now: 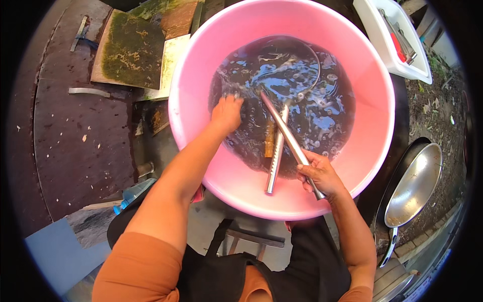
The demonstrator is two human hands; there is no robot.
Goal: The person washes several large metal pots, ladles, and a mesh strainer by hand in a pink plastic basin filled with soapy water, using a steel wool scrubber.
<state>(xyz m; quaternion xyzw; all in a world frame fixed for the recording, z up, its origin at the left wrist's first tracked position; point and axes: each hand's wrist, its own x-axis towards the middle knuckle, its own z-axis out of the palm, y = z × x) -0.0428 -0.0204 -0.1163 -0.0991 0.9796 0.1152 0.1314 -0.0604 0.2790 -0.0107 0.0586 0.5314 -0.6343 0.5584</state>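
A big pink plastic tub (362,90) with dark, bubbly water stands before me. My right hand (319,171) grips the lower end of a smooth metal tube (286,134), whose far end slants down to the water. My left hand (227,113) is at the water's surface on the left, its fingertips blurred or under water; whether it holds anything cannot be seen. Beneath the tube, crossing it, a metal bar with a notched edge (277,158) leans on the tub's near wall. A yellowish-brown piece (269,141) lies partly in the water beside it. A curved rim (319,68) shows in the water.
At the upper right is a white plastic bin (400,70) holding metal utensils and a red-handled item. A steel pan (415,185) lies right of the tub. Mossy boards (132,51) and a dark panel with a metal handle (89,91) are at the left. A clear bottle (136,192) lies near my left arm.
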